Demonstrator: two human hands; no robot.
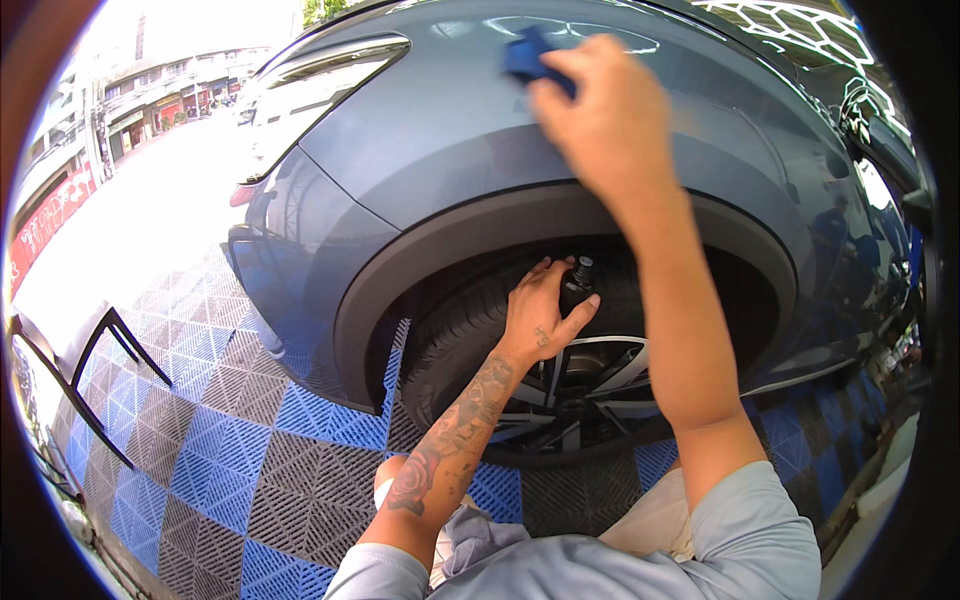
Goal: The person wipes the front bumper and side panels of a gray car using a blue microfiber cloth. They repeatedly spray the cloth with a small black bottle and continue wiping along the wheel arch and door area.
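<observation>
My right hand [607, 112], blurred by motion, pinches a blue applicator or folded cloth [527, 61] at the glossy blue-grey front fender [442, 135] of a car. Whether the blue piece touches the paint is hard to tell. Lower down, my left hand [536, 311] is wrapped around a small dark bottle [576, 291], neck upward. That hand is in front of the tyre [457, 337], beneath the black wheel-arch trim [450, 232]. The spoked alloy wheel [607, 367] is partly hidden by my forearms.
A headlight [330, 90] is at the fender's left end, and a side mirror [889, 161] juts out at far right. Blue and grey slatted floor tiles [315, 480] surround the car. At left is a dark-framed chair [109, 322]. Grey cloth [484, 536] lies by my lap.
</observation>
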